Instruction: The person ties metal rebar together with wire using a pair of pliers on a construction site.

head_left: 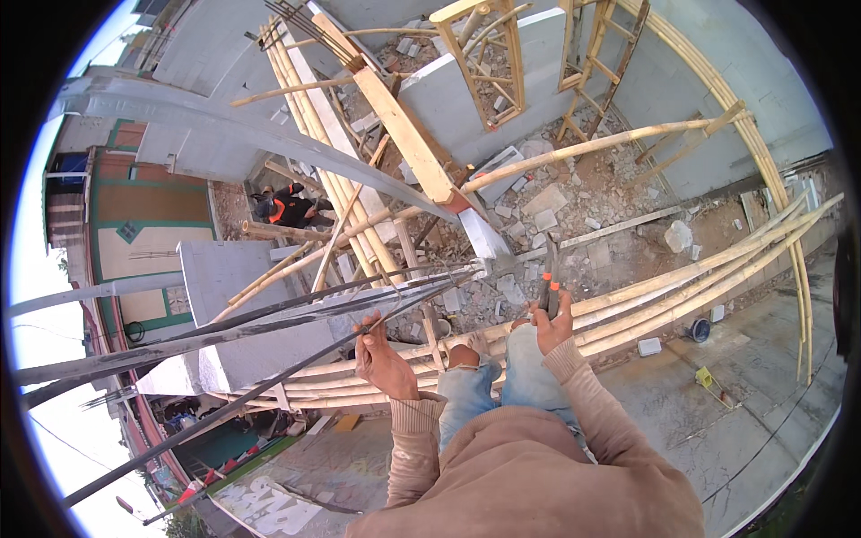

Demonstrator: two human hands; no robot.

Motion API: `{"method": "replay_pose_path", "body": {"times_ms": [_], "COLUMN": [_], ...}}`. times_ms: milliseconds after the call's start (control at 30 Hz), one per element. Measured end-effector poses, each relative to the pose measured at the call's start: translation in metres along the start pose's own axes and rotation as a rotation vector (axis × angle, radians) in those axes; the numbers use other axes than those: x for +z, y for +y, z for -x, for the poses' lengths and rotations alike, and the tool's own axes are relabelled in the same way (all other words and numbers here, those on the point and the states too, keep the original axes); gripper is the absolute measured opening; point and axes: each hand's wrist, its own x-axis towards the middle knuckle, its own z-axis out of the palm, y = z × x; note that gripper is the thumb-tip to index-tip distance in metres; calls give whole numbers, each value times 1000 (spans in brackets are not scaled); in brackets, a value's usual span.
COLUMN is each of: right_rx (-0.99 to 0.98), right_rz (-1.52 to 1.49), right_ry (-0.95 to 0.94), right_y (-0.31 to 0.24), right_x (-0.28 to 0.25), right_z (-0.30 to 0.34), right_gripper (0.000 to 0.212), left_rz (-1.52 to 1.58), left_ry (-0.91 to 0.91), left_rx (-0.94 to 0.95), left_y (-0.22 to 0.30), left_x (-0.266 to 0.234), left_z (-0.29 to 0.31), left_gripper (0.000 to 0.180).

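Note:
In my right hand (552, 325) is a pair of pincers (551, 260) with orange-and-black handles, jaws pointing up and away from me. My fingers are wrapped round the handles. My left hand (386, 360) is raised beside a long dark steel bar (256, 392), its fingers bent together in a pinch. Whether they grip the bar or a thin wire by it cannot be made out. More steel bars (179, 348) run from the left rim toward a grey concrete post top (485, 240) ahead of me.
Bamboo poles (646, 300) run across just in front of my knees. Far below lies rubble-strewn ground (547, 199). A timber beam (404, 134) and more bamboo (583, 154) cross ahead. Another person (291, 209) in black and orange is down at the left.

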Motion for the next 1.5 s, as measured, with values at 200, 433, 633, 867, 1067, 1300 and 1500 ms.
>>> {"method": "replay_pose_path", "body": {"times_ms": [200,433,633,867,1067,1300,1500], "right_rx": [-262,87,57,135,118,457,160], "right_rz": [-63,174,703,594,668,-53,393], "right_ry": [102,-65,-172,-401,-543,-403,-364], "right_y": [-69,-144,-119,-128,-138,-104,-78], "right_x": [74,102,99,97,115,145,163], "right_z": [63,142,188,210,208,215,213], "right_gripper": [19,39,45,53,54,36,25], "left_rz": [-359,-340,-163,-196,-247,-284,-219], "left_ry": [-354,-645,-775,-420,-341,-392,-523], "left_rx": [23,-47,-155,-330,-267,-355,-493], "left_y": [15,32,38,56,58,63,74], "left_x": [-15,-40,-55,-30,-12,-18,-19], "left_z": [-16,-35,-54,-38,-28,-35,-43], "left_gripper": [39,36,46,35,32,44,47]}}
